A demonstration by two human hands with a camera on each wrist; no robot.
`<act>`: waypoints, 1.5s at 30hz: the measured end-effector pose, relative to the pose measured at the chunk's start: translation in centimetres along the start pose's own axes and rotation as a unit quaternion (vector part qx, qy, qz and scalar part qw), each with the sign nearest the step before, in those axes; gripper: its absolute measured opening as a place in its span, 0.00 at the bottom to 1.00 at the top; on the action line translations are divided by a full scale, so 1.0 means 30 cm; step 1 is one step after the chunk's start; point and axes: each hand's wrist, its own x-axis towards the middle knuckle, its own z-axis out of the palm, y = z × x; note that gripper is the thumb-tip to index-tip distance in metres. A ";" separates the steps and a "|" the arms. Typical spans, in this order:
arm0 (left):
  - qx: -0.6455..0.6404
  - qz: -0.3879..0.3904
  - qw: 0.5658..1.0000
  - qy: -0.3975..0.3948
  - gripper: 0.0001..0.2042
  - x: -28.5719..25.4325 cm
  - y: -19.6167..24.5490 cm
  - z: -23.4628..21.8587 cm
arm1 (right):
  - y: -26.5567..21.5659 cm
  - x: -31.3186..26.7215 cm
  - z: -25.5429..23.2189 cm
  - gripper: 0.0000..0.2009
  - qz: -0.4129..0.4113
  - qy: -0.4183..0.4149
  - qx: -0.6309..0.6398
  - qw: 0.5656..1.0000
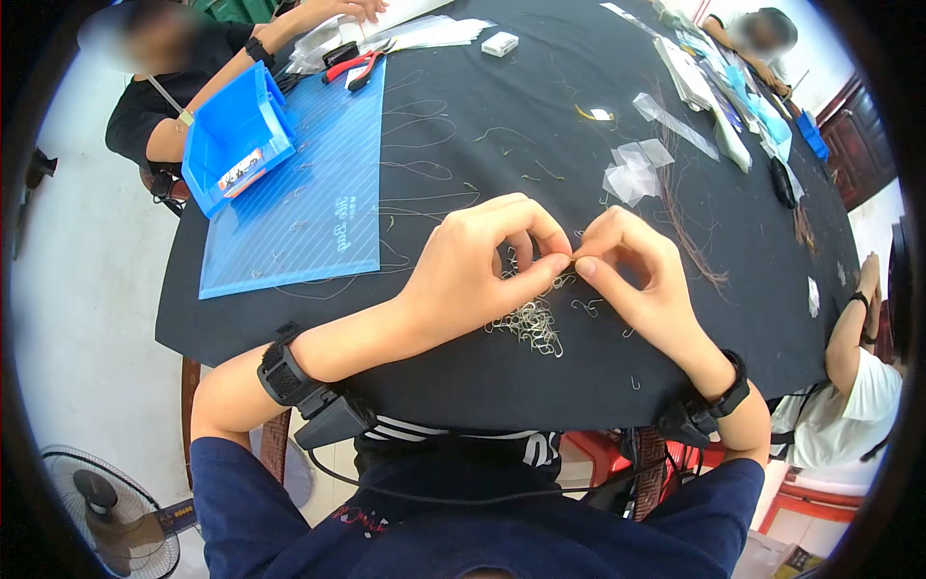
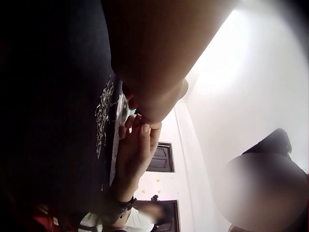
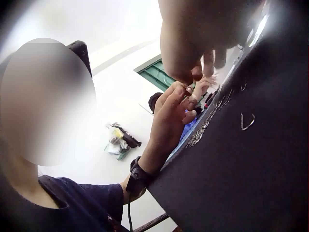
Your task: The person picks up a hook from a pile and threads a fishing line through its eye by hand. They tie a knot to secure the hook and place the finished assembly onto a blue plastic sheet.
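In the head view my left hand (image 1: 482, 256) and right hand (image 1: 641, 275) meet over the table, thumb and forefinger of each pinched together tip to tip. Between the fingertips is a tiny thin brownish piece (image 1: 573, 258); I cannot tell what it is. A heap of small silvery fish hooks (image 1: 531, 328) lies right below the hands, partly hidden by the left one. A few loose hooks (image 1: 586, 307) are scattered to its right. The left wrist view shows the hook heap (image 2: 103, 118) beside the right hand (image 2: 135, 150). In the right wrist view the left hand (image 3: 169, 116) pinches too.
A blue file bag (image 1: 328, 193) with a blue bin (image 1: 241, 140) and red-handled pliers (image 1: 352, 68) lies left. Thin looped lines (image 1: 420, 145) trail from it. Clear plastic pieces (image 1: 637, 172) and reddish threads (image 1: 680, 227) lie right. Other people sit around the dark-covered table (image 1: 463, 386).
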 end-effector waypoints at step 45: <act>-0.002 0.073 0.996 -0.045 0.06 0.011 0.030 -0.022 | -0.027 -0.019 0.020 0.06 -0.059 0.009 -0.067 0.996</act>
